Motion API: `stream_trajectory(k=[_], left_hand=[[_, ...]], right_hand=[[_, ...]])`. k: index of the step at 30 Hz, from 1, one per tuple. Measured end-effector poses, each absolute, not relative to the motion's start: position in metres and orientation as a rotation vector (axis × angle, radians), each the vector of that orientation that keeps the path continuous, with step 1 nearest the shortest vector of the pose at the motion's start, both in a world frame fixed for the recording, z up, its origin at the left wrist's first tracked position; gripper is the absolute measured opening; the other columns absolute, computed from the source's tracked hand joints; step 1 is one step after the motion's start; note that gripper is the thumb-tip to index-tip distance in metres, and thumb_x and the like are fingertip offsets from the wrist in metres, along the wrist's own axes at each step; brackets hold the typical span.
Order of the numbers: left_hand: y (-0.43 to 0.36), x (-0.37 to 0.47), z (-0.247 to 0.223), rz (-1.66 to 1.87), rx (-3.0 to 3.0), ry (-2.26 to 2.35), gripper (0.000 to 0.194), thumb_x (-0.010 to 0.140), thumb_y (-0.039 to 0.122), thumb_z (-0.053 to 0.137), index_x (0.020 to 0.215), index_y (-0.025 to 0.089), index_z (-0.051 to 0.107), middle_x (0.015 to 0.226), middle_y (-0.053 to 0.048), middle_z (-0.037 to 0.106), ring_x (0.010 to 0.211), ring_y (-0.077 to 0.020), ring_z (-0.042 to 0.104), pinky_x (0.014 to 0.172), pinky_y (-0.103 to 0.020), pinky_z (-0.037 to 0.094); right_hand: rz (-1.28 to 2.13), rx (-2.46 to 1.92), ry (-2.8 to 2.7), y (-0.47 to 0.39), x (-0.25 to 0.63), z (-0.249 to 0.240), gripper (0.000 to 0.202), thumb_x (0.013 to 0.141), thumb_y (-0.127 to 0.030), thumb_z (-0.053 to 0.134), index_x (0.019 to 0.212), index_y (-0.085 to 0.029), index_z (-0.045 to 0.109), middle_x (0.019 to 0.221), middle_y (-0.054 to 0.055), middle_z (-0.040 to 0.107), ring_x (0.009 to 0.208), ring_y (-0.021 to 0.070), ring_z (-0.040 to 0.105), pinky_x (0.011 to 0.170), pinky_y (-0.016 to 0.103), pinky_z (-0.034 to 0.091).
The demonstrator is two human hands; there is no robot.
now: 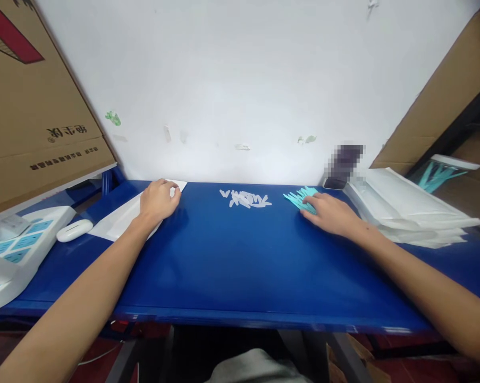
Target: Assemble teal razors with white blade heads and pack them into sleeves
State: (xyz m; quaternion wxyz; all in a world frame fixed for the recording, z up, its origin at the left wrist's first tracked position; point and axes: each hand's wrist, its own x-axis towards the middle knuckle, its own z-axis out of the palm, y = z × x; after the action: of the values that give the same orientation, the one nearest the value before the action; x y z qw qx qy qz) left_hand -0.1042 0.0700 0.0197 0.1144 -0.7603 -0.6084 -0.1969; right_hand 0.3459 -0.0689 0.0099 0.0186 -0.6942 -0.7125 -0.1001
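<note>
My left hand (159, 202) rests over a flat white paper-like sheet or envelope (118, 219) at the left of the table. Its fingers curl loosely, with a gap between thumb and forefinger and nothing visible in them. On the right, my right hand (330, 213) reaches onto a loose pile of thin teal strips (301, 197). Thumb and forefinger are apart at the pile's near edge; the other fingers are partly hidden. Between the hands lies a scattered heap of short translucent white strips (245, 199), touched by neither hand.
On the blue table (232, 260), a white power strip (44, 234) and small white case (74, 231) lie left. At right are stacked white padded envelopes (411, 205) and a pixelated dark phone-like object (343, 165) against the wall. Cardboard (36, 101) stands left.
</note>
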Motion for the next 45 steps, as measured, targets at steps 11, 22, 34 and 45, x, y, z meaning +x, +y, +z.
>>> stream_trajectory(k=[11, 22, 34, 45], left_hand=[[0.056, -0.078, 0.011, -0.629, -2.781, -1.194, 0.046, 0.099, 0.039, 0.039, 0.109, 0.018, 0.077, 0.115, -0.012, 0.073, 0.111, -0.0282, 0.065, 0.100, -0.042, 0.051], [0.036, -0.051, 0.008, -0.519, -2.904, -1.036, 0.040, 0.100, 0.035, 0.041, 0.108, 0.018, 0.077, 0.089, -0.008, 0.077, 0.082, -0.0231, 0.068, 0.089, -0.041, 0.045], [0.003, -0.017, 0.011, -0.694, -3.094, -1.046, 0.033, 0.097, 0.034, 0.049, 0.095, 0.018, 0.079, 0.057, 0.000, 0.064, 0.050, -0.0144, 0.054, 0.059, -0.029, 0.037], [0.030, -0.016, 0.001, -0.748, -2.755, -1.146, 0.048, 0.095, 0.039, 0.048, 0.052, 0.019, 0.053, 0.062, -0.006, 0.064, 0.061, -0.0179, 0.057, 0.068, -0.035, 0.037]], right_hand=[[-0.251, -1.948, -2.443, -0.078, 0.326, 0.010, 0.034, 0.101, -0.029, 0.047, 0.118, -0.017, 0.073, 0.109, 0.017, 0.077, 0.095, 0.0294, 0.074, 0.080, 0.040, 0.057], [-0.105, -1.162, -2.745, -0.122, 0.250, 0.011, 0.032, 0.100, -0.018, 0.048, 0.122, -0.020, 0.072, 0.120, 0.012, 0.074, 0.101, 0.0251, 0.071, 0.081, 0.040, 0.059], [-0.024, -1.053, -2.684, -0.126, 0.249, 0.020, 0.029, 0.104, -0.032, 0.048, 0.112, -0.022, 0.074, 0.115, 0.010, 0.076, 0.097, 0.0233, 0.068, 0.088, 0.042, 0.049], [-0.363, -2.158, -1.909, -0.066, 0.382, 0.027, 0.031, 0.093, -0.040, 0.052, 0.067, -0.023, 0.053, 0.075, 0.014, 0.067, 0.071, 0.0264, 0.059, 0.069, 0.039, 0.038]])
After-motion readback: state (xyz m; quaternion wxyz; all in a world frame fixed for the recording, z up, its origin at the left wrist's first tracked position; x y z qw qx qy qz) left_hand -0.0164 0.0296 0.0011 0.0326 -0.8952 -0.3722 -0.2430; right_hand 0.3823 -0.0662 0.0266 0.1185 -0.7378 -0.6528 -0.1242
